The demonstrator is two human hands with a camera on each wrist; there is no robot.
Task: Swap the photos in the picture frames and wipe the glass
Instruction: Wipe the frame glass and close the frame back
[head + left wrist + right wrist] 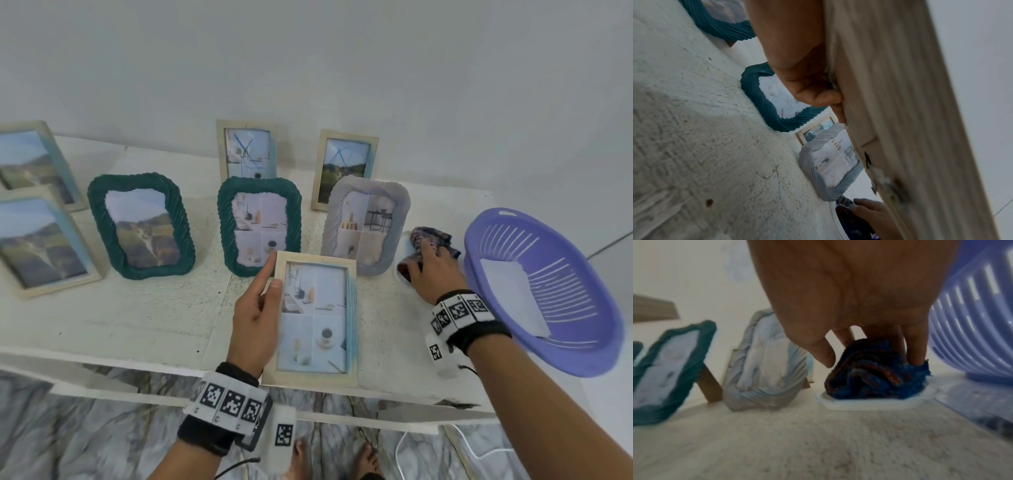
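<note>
My left hand [270, 277] holds a light wooden frame [317, 318] by its left edge, thumb on the front, above the table's front edge. Its glass faces up and shows a collage of room pictures. In the left wrist view the fingers [813, 94] lie against the frame's back [900, 113]. My right hand [431, 267] rests on a crumpled blue and red cloth [430, 236], which lies on a small white dish [859, 404]. The fingertips [916, 353] press into the cloth [869, 379], while the thumb stays off it.
On the white table [137, 325] stand two green frames [142, 226] [258, 226], a grey frame [366, 224], two wooden frames at the back [246, 150] [344, 169] and two at the left [37, 243]. A purple basket [565, 260] holding white paper sits at the right.
</note>
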